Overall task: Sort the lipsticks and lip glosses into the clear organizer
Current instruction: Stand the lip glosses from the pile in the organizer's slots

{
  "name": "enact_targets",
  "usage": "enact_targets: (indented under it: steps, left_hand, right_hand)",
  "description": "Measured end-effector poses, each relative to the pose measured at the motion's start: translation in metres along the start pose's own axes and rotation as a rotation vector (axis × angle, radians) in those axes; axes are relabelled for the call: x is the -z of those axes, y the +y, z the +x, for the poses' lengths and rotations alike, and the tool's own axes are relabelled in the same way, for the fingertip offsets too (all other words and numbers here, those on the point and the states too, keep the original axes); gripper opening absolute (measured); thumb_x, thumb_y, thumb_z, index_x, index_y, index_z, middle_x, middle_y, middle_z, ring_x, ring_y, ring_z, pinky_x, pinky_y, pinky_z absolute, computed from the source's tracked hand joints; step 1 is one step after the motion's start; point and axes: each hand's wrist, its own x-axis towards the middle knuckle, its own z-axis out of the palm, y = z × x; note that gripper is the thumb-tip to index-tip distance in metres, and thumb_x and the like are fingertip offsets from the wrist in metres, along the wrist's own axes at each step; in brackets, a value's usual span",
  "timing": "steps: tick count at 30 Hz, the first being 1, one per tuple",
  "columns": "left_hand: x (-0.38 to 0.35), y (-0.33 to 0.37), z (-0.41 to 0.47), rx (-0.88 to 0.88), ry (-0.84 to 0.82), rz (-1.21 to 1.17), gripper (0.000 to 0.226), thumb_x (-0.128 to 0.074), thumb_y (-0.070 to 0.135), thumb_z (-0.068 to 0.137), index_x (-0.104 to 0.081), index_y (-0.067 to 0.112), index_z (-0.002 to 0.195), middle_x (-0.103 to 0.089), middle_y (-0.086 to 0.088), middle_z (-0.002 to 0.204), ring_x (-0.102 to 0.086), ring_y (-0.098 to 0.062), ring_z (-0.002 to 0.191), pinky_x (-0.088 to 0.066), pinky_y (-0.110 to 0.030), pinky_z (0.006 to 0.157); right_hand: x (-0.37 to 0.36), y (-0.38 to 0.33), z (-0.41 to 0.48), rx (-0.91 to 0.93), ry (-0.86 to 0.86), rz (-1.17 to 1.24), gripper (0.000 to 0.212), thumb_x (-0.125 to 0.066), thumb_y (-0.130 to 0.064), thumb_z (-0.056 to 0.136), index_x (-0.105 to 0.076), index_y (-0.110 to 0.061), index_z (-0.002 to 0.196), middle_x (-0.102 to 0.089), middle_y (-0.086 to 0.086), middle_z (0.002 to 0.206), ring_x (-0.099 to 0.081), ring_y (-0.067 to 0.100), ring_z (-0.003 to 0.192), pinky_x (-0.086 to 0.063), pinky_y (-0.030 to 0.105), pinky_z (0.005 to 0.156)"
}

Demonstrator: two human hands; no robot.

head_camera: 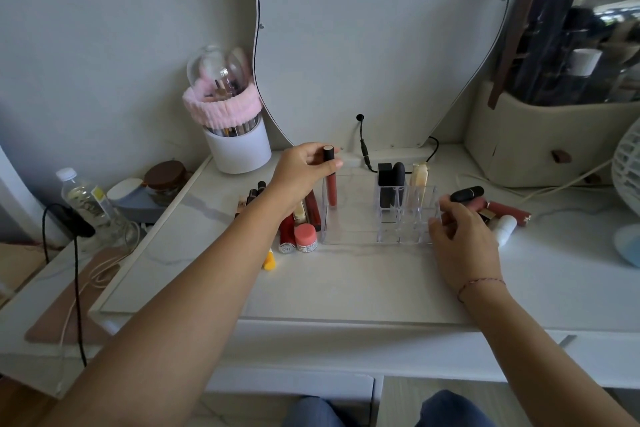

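free: organizer (349, 220) middle | blocked: black lipsticks (391, 184) back-right cells

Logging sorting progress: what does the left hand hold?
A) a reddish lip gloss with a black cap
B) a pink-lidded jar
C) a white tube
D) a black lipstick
A: the left hand pinches the black cap of the lip gloss, upright at the clear organizer's left end.
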Motion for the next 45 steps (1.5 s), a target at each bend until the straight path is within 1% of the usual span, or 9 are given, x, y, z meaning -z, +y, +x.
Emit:
enact_targets:
  steps: [8,12,15,20,26,29,32,36,45]
  left_hand:
    - [0.003,0.000,-0.002,0.021,0.017,0.010,0.031,-0.073,0.015,0.080,-0.066,0.015,0.110,-0.070,-0.010,0.110,-0.065,-0.020,0.106,-0.047,-0.023,0.096]
    - [0.024,0.001,-0.002,0.020,0.022,0.014,0.029,-0.074,0.021,0.079,-0.068,0.021,0.107,-0.071,0.002,0.102,-0.065,-0.008,0.098,-0.047,-0.022,0.089]
    - [0.062,-0.006,0.001,0.022,0.154,0.000,0.021,-0.073,0.020,0.081,-0.068,0.021,0.101,-0.071,0.000,0.096,-0.066,-0.015,0.094,-0.049,-0.026,0.090]
    - [0.114,-0.045,0.001,0.140,0.358,0.158,0.023,-0.070,0.017,0.083,-0.068,0.004,0.101,-0.066,-0.002,0.080,-0.059,-0.013,0.070,-0.047,-0.024,0.073]
    - [0.118,-0.072,-0.002,0.365,0.282,0.376,0.031,-0.077,0.036,0.075,-0.071,0.012,0.094,-0.067,-0.003,0.084,-0.057,-0.017,0.078,-0.047,-0.030,0.079]
    - [0.111,-0.072,-0.001,0.408,0.204,0.436,0.038,-0.076,0.041,0.074,-0.070,0.006,0.086,-0.061,0.000,0.066,-0.055,-0.015,0.063,-0.041,-0.025,0.062]
    - [0.105,-0.071,0.002,0.439,0.190,0.461,0.038,-0.076,0.037,0.075,-0.069,0.000,0.084,-0.055,-0.003,0.058,-0.050,-0.015,0.052,-0.037,-0.024,0.054]
    - [0.105,-0.074,0.007,0.439,0.222,0.409,0.028,-0.074,0.025,0.078,-0.071,-0.002,0.087,-0.061,-0.011,0.066,-0.050,-0.021,0.056,-0.043,-0.028,0.066]
    - [0.112,-0.075,0.002,0.418,0.221,0.499,0.016,-0.072,0.023,0.074,-0.071,0.007,0.076,-0.062,-0.007,0.062,-0.054,-0.019,0.056,-0.044,-0.027,0.065]
  right_hand:
    - [0.001,0.000,-0.001,0.002,-0.005,-0.011,0.032,-0.053,-0.020,0.088,-0.055,-0.013,0.119,-0.061,0.006,0.102,-0.048,0.014,0.084,-0.032,0.022,0.079]
    - [0.000,0.000,0.000,0.006,-0.001,-0.013,0.031,-0.053,-0.020,0.088,-0.056,-0.014,0.118,-0.061,0.005,0.101,-0.048,0.014,0.082,-0.033,0.023,0.076]
    - [-0.001,0.001,0.000,0.010,-0.002,-0.014,0.031,-0.053,-0.019,0.087,-0.056,-0.014,0.117,-0.060,0.004,0.098,-0.048,0.014,0.081,-0.032,0.022,0.075]
    - [-0.003,0.002,0.000,0.003,0.000,-0.025,0.033,-0.053,-0.020,0.087,-0.055,-0.014,0.119,-0.059,0.005,0.099,-0.046,0.014,0.081,-0.032,0.023,0.077]
    - [-0.002,0.002,0.000,0.018,-0.002,-0.012,0.034,-0.054,-0.020,0.087,-0.055,-0.011,0.120,-0.059,0.008,0.099,-0.048,0.016,0.085,-0.035,0.026,0.081]
    - [-0.001,0.001,0.000,0.018,0.001,-0.010,0.033,-0.053,-0.019,0.087,-0.056,-0.011,0.119,-0.055,0.004,0.094,-0.047,0.016,0.085,-0.034,0.027,0.083]
    - [-0.001,0.000,0.000,0.019,-0.007,-0.023,0.033,-0.053,-0.020,0.087,-0.056,-0.011,0.119,-0.054,0.002,0.093,-0.047,0.015,0.086,-0.034,0.026,0.083]
    - [0.000,0.000,-0.001,0.033,-0.005,-0.026,0.033,-0.053,-0.019,0.087,-0.056,-0.010,0.119,-0.055,0.003,0.092,-0.047,0.016,0.086,-0.034,0.027,0.082]
    - [0.000,0.000,-0.002,0.029,0.003,-0.020,0.033,-0.053,-0.020,0.087,-0.055,-0.010,0.119,-0.053,0.003,0.094,-0.046,0.016,0.087,-0.035,0.029,0.084]
